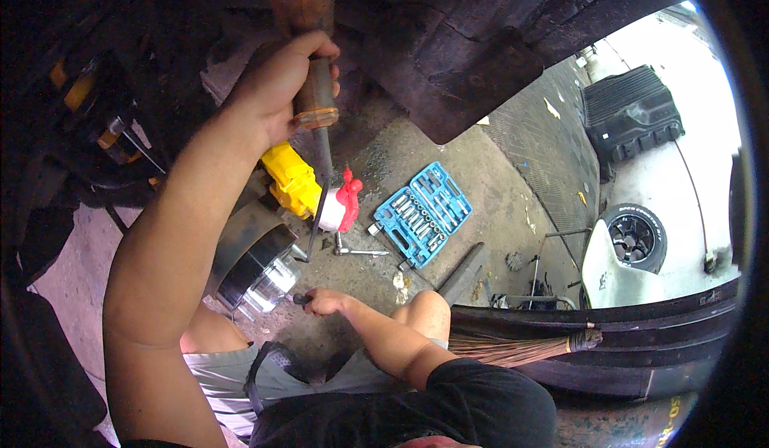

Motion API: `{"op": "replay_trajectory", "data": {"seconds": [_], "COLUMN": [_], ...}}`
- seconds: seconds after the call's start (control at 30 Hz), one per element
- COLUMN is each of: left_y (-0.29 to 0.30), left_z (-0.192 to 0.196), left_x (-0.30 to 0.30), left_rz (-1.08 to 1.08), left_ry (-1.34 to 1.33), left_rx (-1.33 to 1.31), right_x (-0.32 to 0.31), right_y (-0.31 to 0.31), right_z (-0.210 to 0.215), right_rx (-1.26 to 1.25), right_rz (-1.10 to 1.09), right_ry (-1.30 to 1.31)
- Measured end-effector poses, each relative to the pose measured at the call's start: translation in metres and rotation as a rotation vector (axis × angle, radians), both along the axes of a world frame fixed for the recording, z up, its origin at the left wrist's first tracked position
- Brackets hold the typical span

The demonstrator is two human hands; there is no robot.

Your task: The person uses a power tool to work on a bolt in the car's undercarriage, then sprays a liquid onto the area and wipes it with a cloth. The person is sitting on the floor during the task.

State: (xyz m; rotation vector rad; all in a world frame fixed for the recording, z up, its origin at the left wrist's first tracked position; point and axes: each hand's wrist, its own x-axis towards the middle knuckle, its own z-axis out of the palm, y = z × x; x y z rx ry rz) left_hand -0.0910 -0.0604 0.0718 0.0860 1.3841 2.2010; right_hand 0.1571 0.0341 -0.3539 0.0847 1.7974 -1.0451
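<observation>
Two hands were seen at work under a dark, rusty underbody. The left hand was raised, its fingers clamped around a worn wooden handle with an amber collar; from it a thin steel shaft ran down toward the floor. The right hand was held low near the knee, its fingers curled shut on a small dark grip. What tool the grip belonged to could not be told.

A polished, ribbed metal drum with a dark band was lying just left of the right hand. A yellow plastic block and a red-and-white can were set beside the shaft. A chrome ratchet was lying on the floor near the can, and an open blue socket case, its rows of bright sockets showing, was placed just right of it.

The floor was rough, stained concrete, littered with scraps. A straw broom was laid across a black curved panel at the lower right. A tyre on a black rim and a ribbed black plastic cover were lying farther off, in bright daylight.
</observation>
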Motion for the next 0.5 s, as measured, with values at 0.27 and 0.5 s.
{"op": "replay_trajectory", "data": {"seconds": [0.27,0.5], "left_y": [0.0002,-0.0003], "left_z": [-0.0031,-0.0012], "left_x": [-0.0029,-0.0002], "left_rz": [0.006,0.034], "left_ry": [-0.001,0.010], "left_rx": [0.010,-0.012], "right_x": [0.0001,-0.0019], "right_y": [-0.0010,-0.0007], "right_z": [-0.0063,-0.0010], "right_rx": [-0.009,0.003], "right_rz": [0.010,0.021], "right_ry": [0.007,-0.018]}}
